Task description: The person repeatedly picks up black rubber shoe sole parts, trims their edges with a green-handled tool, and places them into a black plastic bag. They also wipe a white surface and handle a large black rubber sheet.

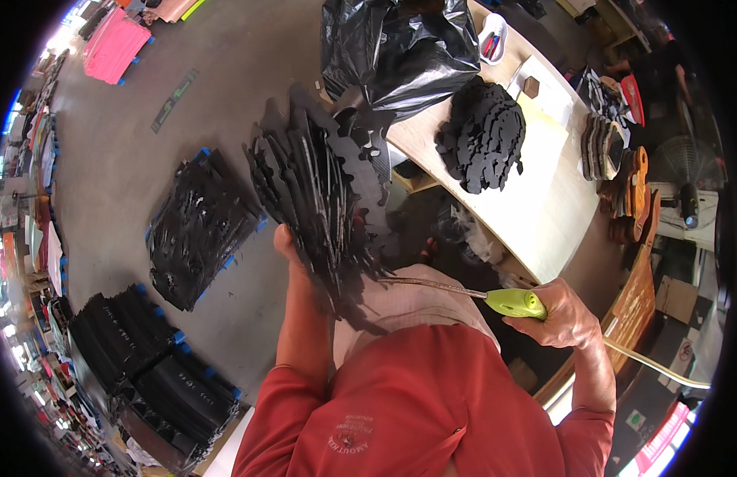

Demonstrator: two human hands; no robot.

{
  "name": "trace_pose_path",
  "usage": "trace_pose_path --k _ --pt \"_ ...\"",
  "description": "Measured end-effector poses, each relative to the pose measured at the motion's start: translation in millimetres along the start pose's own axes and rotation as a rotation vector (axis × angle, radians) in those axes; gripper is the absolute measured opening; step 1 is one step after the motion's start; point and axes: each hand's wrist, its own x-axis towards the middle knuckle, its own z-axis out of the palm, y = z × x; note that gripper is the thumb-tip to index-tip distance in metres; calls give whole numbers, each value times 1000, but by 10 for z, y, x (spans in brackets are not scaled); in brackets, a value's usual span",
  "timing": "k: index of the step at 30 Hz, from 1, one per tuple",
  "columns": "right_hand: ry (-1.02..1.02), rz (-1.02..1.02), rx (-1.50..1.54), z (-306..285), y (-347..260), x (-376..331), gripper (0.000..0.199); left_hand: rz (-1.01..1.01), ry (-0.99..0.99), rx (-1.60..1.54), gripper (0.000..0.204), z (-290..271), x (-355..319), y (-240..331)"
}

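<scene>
My left hand (286,245) is closed at the side of a thick, fanned bundle of black cut sheets (317,191), holding it up in front of me. The sheets have scalloped, irregular edges, and most of my fingers are hidden behind them. In my right hand (565,318) is a green air blow gun (511,302), gripped around its handle. Its long thin metal nozzle (436,283) points left, the tip close to the bundle's lower edge. A pale hose (654,364) runs off to the right from below my right hand.
Ahead to the right, a pale table (535,215) carries a heap of black cut pieces (483,135), a black plastic bag (400,56) and a small white tray (493,38). Black sheets (197,226) lie stacked on the left floor, with more black stacks (150,358) nearer. A fan (688,187) stands right.
</scene>
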Motion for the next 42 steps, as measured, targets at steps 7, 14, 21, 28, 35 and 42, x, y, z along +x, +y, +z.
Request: trace_pose_path --k 7,14,21,28,35,42 --pt "117 0 57 33 66 -34 22 -92 -141 63 106 -45 -2 14" --pt "0 79 102 64 74 -96 19 -95 -194 -84 104 -46 -103 -50" --pt "-134 366 4 243 516 -178 32 -144 -59 119 103 -392 -460 331" --pt "156 178 -322 530 755 224 69 -216 -63 471 101 -207 -318 401" --pt "133 -508 951 881 257 1479 107 -261 -19 662 96 351 70 232" --pt "268 -422 1242 984 -82 1786 108 -270 109 927 94 867 482 134"
